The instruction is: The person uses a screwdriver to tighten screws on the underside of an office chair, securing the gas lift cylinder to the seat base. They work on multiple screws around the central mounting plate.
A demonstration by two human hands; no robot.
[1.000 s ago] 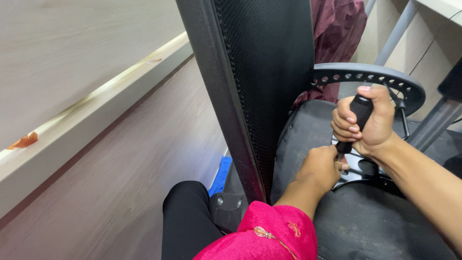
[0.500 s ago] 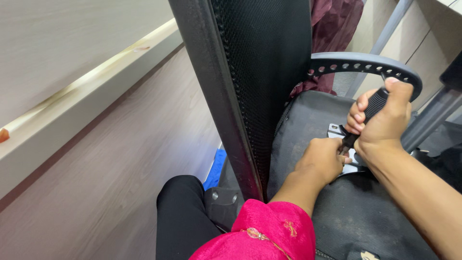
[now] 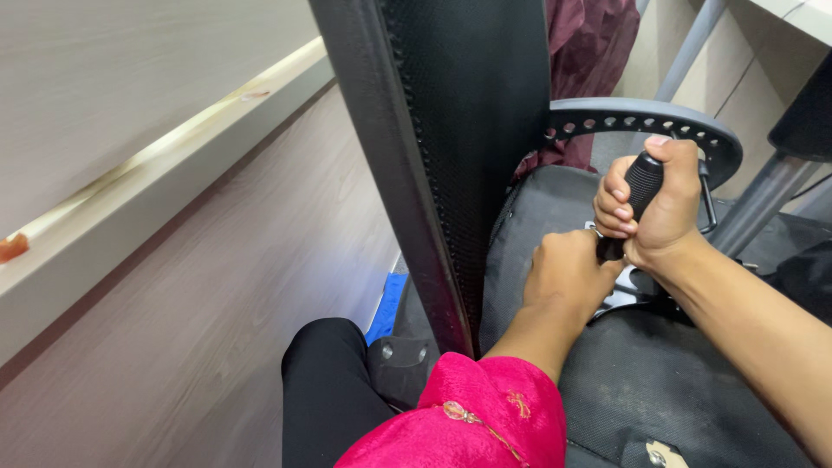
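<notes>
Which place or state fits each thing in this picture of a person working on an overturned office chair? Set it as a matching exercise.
Column one:
1. black ribbed tool handle
2. black mesh chair back
3. bright pink embroidered sleeve
4. small blue object on the floor

Column two:
a. lies low beside the chair back
b. stands upright in the middle
c. gripped in the right hand
d. covers the left forearm

Pairs: 1-c, 2-b, 3-d, 4-a

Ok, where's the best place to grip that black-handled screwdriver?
Grip the screwdriver on its thick black handle, coming from the right, as the right hand does. The handle stands nearly upright and clear above the seat; the left hand covers its lower end.
</notes>
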